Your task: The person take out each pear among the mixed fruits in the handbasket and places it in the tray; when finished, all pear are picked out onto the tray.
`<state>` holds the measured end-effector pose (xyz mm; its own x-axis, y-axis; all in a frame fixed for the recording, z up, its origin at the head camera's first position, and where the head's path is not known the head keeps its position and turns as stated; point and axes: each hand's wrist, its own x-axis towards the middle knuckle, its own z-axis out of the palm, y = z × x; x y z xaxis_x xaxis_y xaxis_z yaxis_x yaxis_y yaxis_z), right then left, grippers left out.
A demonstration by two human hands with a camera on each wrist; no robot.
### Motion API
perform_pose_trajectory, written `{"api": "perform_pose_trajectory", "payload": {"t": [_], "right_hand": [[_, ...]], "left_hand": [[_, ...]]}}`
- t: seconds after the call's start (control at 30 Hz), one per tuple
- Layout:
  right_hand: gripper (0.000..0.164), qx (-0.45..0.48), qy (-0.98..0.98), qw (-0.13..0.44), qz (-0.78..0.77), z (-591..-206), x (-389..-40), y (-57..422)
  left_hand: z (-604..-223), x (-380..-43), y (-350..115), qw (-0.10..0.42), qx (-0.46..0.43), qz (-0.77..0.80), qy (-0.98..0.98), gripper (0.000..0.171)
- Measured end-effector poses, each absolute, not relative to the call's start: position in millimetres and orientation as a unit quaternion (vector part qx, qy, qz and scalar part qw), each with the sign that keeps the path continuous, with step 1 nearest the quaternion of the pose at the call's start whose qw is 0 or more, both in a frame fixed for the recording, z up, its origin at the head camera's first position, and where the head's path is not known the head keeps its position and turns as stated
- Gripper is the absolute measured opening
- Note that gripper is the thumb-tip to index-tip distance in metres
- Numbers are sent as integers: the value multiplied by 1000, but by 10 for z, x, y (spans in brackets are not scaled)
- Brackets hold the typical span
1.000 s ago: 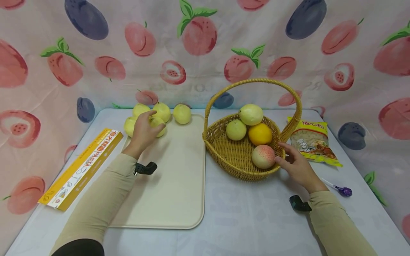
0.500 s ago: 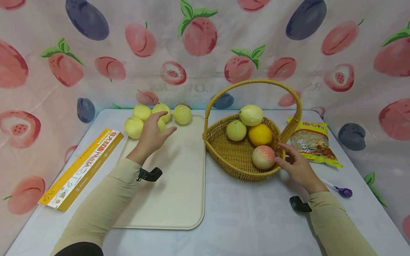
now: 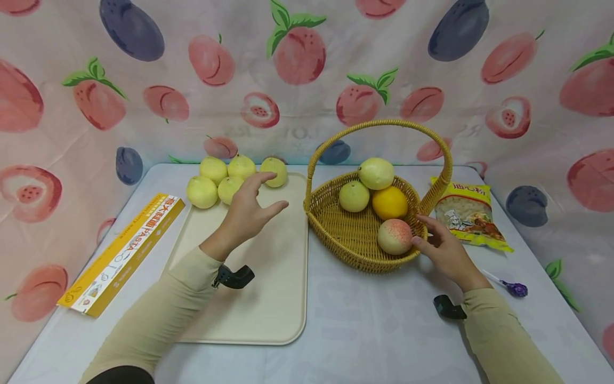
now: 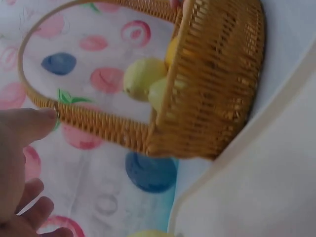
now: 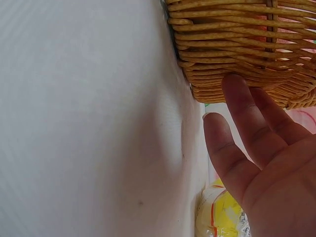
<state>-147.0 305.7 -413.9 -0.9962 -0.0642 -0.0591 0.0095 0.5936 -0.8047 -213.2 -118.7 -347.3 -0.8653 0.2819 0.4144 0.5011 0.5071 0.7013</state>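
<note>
My left hand (image 3: 245, 213) hovers over the beige tray (image 3: 259, 298), thumb and fingers spread, with nothing in it. Just beyond its fingers, several pale yellow-green round fruits (image 3: 201, 192) cluster at the tray's far end. A heart-shaped wicker basket (image 3: 350, 234) with a tall handle stands to the right of the tray. Inside are a peach (image 3: 395, 236), an orange (image 3: 389, 202) and two pale green fruits (image 3: 354, 196). My right hand (image 3: 448, 255) holds the basket's right rim between thumb and index finger; its other fingers (image 5: 242, 98) lie at the woven outside wall.
A yellow and white pasta box (image 3: 122, 253) lies left of the tray. Behind the right hand is a yellow plastic food packet (image 3: 467, 213), with a purple-wrapped lollipop (image 3: 515, 288) nearer. A fruit-print cloth (image 3: 297, 106) hangs behind the table.
My left hand has moved right and toward me from the fruits, its fingers spreading wider and uncovering more of them. The right hand stays at the basket rim.
</note>
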Motion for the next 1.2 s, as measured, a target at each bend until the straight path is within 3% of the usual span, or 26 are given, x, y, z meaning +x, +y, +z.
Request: {"api": "perform_pose_trajectory", "payload": {"t": [0.23, 0.53, 1.2], "right_hand": [[74, -10, 891, 44, -451, -4123, -1461, 3053], [73, -10, 887, 49, -458, -4123, -1456, 3058], [75, -12, 890, 45, -454, -4142, -1471, 3061]], "left_hand": [[-3448, -2050, -980, 145, -294, -484, -811, 59], [-3466, -2002, -589, 116, -353, -508, -777, 58], [-3641, -2390, 76, -2, -299, -450, -841, 68]]}}
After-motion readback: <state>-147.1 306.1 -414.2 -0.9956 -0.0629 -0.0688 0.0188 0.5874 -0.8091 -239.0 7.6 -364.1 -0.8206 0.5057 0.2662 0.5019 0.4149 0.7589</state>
